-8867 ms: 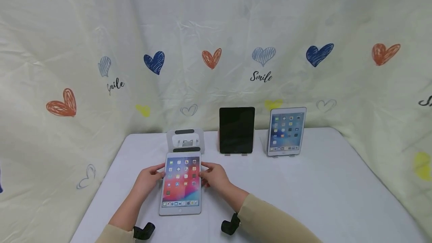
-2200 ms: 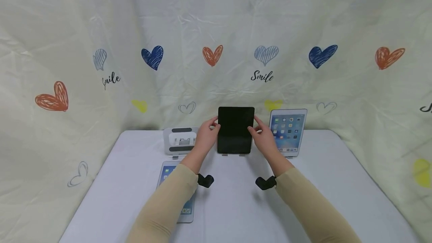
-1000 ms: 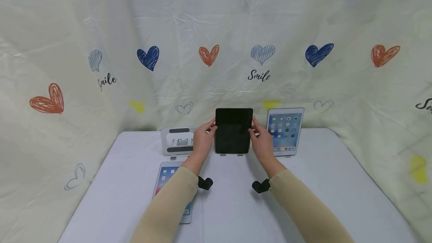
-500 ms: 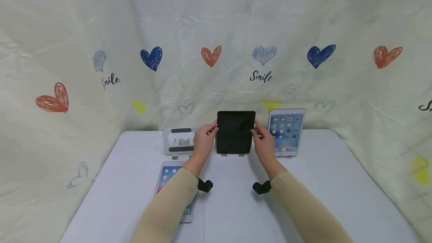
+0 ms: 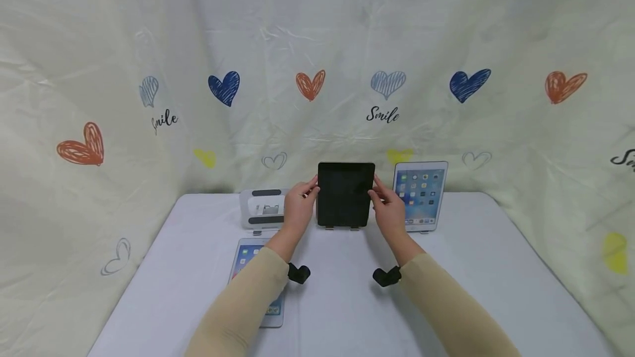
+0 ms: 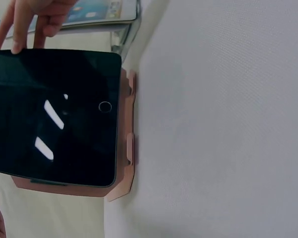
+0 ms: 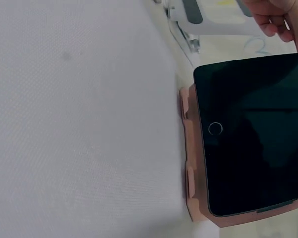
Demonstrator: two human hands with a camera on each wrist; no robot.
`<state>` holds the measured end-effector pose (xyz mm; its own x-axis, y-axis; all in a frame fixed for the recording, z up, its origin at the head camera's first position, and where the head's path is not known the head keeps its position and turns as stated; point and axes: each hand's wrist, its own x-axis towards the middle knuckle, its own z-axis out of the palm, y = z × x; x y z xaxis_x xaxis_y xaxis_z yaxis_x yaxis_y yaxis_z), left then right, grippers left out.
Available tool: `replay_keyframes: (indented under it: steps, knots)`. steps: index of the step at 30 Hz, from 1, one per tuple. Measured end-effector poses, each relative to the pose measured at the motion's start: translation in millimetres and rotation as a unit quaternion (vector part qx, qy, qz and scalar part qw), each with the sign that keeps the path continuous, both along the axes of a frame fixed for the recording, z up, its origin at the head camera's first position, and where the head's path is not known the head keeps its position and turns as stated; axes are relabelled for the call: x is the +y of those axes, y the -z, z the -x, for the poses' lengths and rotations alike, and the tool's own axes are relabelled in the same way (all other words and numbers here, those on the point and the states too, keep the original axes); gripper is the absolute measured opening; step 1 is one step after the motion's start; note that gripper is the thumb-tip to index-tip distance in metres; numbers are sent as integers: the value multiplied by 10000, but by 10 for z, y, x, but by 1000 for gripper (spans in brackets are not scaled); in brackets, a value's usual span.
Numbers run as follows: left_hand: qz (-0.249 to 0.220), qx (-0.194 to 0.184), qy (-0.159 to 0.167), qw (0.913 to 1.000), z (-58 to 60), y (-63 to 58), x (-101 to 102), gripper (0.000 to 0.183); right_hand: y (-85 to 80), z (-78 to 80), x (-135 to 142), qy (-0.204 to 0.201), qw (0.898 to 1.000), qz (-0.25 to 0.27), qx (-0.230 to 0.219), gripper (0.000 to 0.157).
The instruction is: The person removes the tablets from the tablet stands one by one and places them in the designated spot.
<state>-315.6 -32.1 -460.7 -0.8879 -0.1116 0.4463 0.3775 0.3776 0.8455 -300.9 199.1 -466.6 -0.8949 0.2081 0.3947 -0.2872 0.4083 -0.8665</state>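
Our L hand point(image 5: 299, 205) & R hand point(image 5: 389, 209) pinch opp. side edges of the blk tablet point(image 5: 345, 194); we hold it against the pink stand point(image 6: 124, 166), back of desk point(image 5: 337, 302), btwn grey stand point(image 5: 246, 211) & propped white tablet point(image 5: 425, 186).

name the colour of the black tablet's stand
The stand is pinkish-brown, clearest in the left wrist view.

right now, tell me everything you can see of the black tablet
The black tablet has rounded corners, a dark, glassy screen with reflections, and a round home button near its bottom edge. It is held upright in front of a pinkish stand; whether it rests on the stand is hard to tell. The left hand and right hand grip its side edges.
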Motion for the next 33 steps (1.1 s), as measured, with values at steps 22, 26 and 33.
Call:
replay_keyframes:
  steps: [22, 26, 33]
  knots:
    - [-52, -46, 233, 9997, -230, -50, -124, 33, -127, -201, 47, -473, 9964, 326, -624, 44]
    - [-169, -212, 300, 9992, -269, -38, -138, 34, -148, -237, 55, -601, 9942, 420, -790, 43]
    - [-266, -528, 419, 9974, -352, -47, -123, 32, -156, -286, 89, -674, 9912, 499, -1022, 44]
